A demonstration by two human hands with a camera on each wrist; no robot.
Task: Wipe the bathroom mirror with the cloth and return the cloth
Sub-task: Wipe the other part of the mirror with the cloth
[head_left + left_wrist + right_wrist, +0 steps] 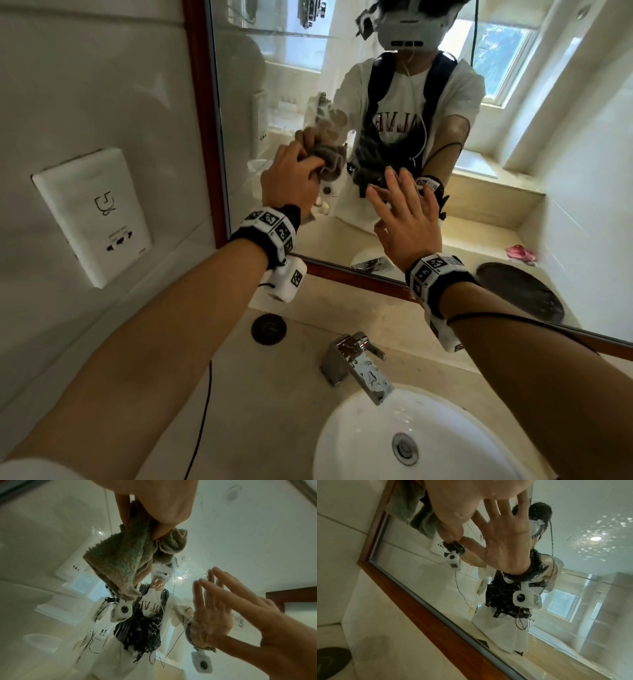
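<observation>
Left of the chrome basin tap, up on the wood-framed bathroom mirror, the left hand bunches the grey-green terry cloth against the glass; flatten it for broader contact. The right hand, fingers spread, braces flat above the tap.

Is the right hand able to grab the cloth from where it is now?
Probably yes. The right hand is open, flat at the mirror, just beside the cloth, with nothing between them. But the left hand grips the cloth bunched against the glass and would have to let go.
</observation>
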